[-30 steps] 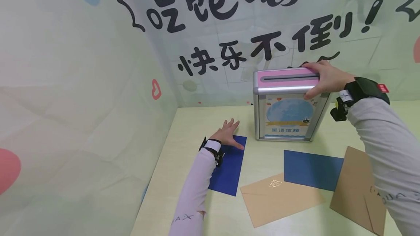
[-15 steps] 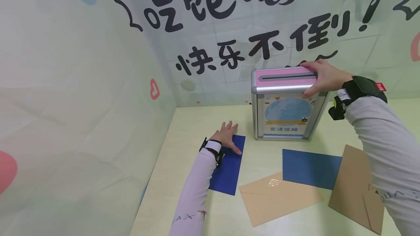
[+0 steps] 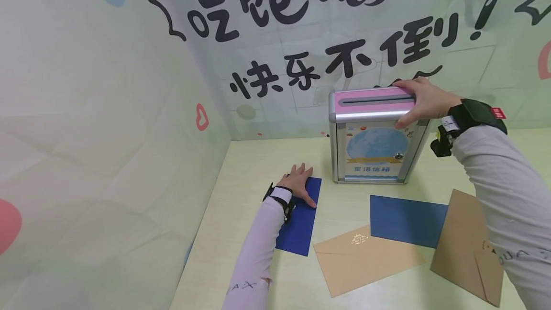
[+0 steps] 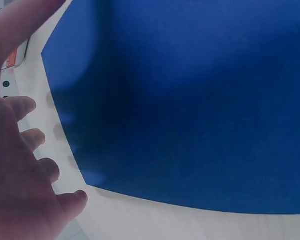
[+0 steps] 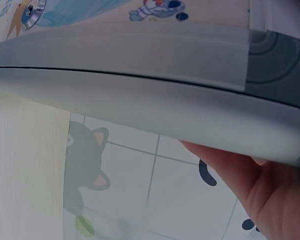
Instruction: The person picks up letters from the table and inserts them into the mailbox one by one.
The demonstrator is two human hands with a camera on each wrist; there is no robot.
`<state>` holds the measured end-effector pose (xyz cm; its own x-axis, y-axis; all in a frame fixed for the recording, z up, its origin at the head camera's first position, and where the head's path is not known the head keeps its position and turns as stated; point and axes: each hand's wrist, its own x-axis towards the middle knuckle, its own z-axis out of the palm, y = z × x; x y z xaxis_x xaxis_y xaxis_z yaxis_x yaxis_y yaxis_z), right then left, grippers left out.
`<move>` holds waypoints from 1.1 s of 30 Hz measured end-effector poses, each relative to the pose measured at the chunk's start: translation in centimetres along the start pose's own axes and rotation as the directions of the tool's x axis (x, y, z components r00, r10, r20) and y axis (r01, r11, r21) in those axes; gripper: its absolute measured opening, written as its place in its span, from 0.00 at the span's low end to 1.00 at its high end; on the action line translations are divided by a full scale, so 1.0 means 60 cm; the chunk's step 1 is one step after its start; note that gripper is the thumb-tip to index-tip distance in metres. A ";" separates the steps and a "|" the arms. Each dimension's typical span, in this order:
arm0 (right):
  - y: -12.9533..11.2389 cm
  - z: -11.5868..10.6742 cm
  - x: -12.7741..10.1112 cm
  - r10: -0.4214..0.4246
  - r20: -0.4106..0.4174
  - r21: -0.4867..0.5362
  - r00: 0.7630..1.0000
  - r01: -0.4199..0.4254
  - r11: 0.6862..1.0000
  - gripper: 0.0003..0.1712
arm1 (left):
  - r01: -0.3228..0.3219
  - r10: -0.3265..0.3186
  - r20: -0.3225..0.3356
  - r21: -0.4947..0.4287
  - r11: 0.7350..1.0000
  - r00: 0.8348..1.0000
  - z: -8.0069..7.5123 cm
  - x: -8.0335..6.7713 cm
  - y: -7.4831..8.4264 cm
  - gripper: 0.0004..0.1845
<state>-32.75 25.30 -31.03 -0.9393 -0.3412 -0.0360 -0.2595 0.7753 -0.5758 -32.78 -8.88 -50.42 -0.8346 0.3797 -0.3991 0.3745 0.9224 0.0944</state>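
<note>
Fingers spread, the left hand lay over the upper end of a dark blue sheet in the lower middle of the frame; whether it pressed on the sheet could not be told. The right hand gripped the upper right corner of an upright box, thumb on its front and the other fingers across the top. That box stood right of centre, its pink lid cut by a long slot. Below it, a slate-blue sheet overlapped a tan envelope, and a brown envelope lay at lower right, partly hidden by the right sleeve. Box and papers rested on a pale bench; black lettering crossed the wall behind, high in the frame.
</note>
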 end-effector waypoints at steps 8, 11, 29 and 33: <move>-0.004 0.001 -0.001 0.005 -0.008 0.004 1.000 -0.005 1.000 0.57 | 0.009 -0.009 0.010 -0.002 1.000 1.000 -0.003 -0.019 0.006 0.60; -0.004 0.002 -0.001 0.006 -0.008 -0.001 1.000 -0.006 1.000 0.57 | 0.011 -0.011 0.017 0.006 1.000 1.000 0.002 -0.019 0.006 0.60; -0.002 0.002 0.000 0.009 -0.015 0.007 1.000 -0.009 1.000 0.56 | 0.042 -0.040 -0.022 0.105 0.994 0.999 0.033 0.016 -0.008 0.62; -0.003 0.002 -0.001 0.010 -0.017 0.000 1.000 -0.010 1.000 0.57 | 0.050 -0.046 -0.047 0.097 0.994 0.998 0.029 0.013 -0.006 0.60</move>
<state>-32.64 25.13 -31.00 -0.9456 -0.3241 -0.0282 -0.2497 0.7786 -0.5757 -32.84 -9.02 -52.34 -0.8691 0.3399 -0.3593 0.3693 0.9292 -0.0143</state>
